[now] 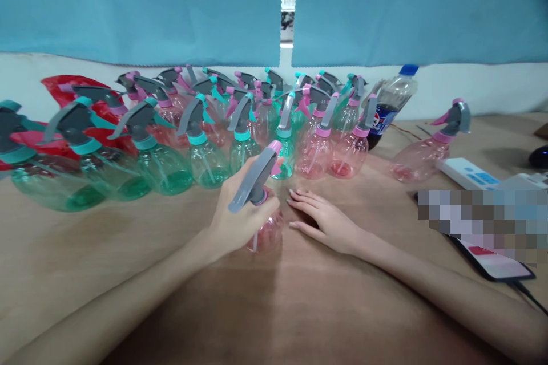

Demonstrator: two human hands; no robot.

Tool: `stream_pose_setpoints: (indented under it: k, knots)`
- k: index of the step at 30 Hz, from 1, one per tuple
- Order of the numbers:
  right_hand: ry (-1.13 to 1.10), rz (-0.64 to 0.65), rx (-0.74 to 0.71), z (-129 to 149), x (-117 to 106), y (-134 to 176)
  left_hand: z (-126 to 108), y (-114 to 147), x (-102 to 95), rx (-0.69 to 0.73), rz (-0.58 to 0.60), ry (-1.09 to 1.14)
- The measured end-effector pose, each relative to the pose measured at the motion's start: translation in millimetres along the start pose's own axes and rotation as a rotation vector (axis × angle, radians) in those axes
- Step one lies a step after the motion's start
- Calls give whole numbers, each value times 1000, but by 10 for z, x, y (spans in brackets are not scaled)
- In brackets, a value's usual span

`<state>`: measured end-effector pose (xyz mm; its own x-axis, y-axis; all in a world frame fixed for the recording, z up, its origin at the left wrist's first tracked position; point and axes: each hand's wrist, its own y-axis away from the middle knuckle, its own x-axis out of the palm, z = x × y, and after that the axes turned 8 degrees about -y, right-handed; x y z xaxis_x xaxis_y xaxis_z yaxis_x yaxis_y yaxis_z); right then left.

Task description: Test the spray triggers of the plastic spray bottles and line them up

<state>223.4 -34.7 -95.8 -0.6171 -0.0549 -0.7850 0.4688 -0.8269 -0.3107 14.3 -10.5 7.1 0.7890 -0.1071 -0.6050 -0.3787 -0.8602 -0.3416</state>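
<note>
My left hand [234, 214] is wrapped round the neck of a pink spray bottle [270, 231], which stands on the table in front of me. Its grey and pink trigger head points away from me, and my fingers partly hide its body. To the right, my right hand [327, 218] lies on the tabletop with its fingers stretched toward the bottle, holding nothing. Behind both hands stand rows of spray bottles, among them a green spray bottle [209, 162] with a turquoise collar and a pink spray bottle [314, 154] with a pink collar.
A single pink spray bottle [422, 157] stands apart at right. Nearby are a cola bottle [387, 108] with a blue cap, a white power strip [466, 174] and a phone [500, 259] on a cable. Red plastic [57, 91] lies behind the left bottles. A blue curtain [141, 5] hangs behind.
</note>
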Motion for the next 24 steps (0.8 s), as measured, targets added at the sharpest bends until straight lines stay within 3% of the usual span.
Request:
stream_pose_setpoints:
  k: [24]
  knots:
    - [36, 11, 5, -2, 1, 2, 87, -14, 36, 54, -24, -12]
